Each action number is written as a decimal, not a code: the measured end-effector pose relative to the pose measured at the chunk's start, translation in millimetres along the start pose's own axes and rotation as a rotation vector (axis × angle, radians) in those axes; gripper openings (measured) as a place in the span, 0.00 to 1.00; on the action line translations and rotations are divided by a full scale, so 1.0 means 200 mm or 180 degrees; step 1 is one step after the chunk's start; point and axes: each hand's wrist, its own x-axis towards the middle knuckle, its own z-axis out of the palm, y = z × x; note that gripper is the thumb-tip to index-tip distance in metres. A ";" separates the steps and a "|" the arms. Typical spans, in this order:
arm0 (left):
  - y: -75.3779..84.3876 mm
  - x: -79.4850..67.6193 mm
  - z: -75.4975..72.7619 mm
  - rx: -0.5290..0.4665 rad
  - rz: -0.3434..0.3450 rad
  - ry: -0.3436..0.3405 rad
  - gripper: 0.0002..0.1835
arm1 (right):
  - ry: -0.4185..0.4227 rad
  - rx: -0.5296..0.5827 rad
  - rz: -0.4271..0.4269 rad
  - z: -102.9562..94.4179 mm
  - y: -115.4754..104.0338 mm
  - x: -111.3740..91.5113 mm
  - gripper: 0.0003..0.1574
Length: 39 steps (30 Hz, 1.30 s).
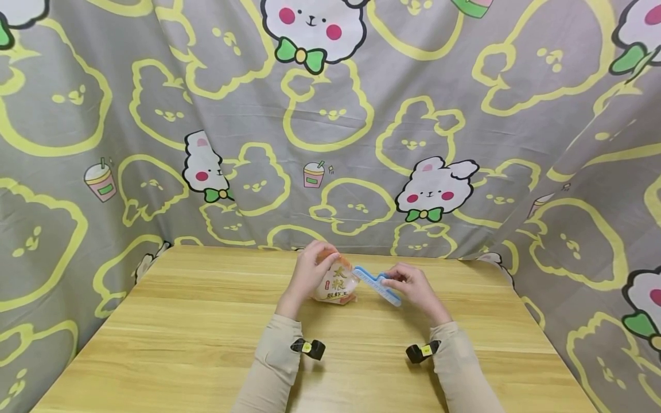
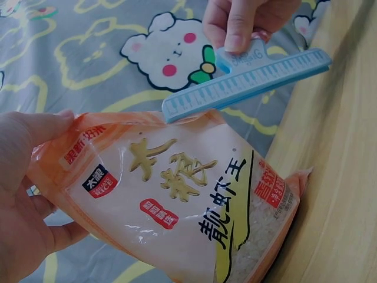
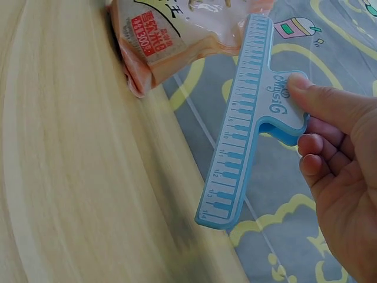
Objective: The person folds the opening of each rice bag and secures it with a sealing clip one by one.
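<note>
An orange and white plastic bag of rice stands on the table, with white grains showing through its lower part. At its upper left corner, the left hand grips the bag between thumb and fingers. The right hand pinches the handle of a long light-blue sealing clip printed with piano keys and numbers. One end of the clip overlaps the bag's upper edge in the left wrist view, while the rest sticks out to the right, slanting down in the head view.
Under the hands lies a light wood-grain table. A grey curtain with yellow outlines and white cartoon animals hangs along the table's back and both sides. Each sleeved wrist wears a small black camera.
</note>
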 end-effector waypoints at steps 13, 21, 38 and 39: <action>0.00 0.00 0.01 -0.0038 -0.0021 0.0018 0.04 | 0.0056 0.0118 -0.0021 0.03 0.03 0.01 0.05; -0.01 0.00 0.01 -0.0011 0.0007 0.0003 0.05 | 0.0089 0.0182 0.0029 0.06 0.03 0.02 0.06; 0.00 0.00 0.00 -0.0016 -0.0014 -0.0015 0.04 | 0.0159 0.0144 0.0105 0.09 -0.08 0.01 0.07; 0.00 0.01 0.01 -0.0015 -0.0005 -0.0011 0.04 | 0.0153 0.0155 0.0097 0.08 -0.11 0.01 0.07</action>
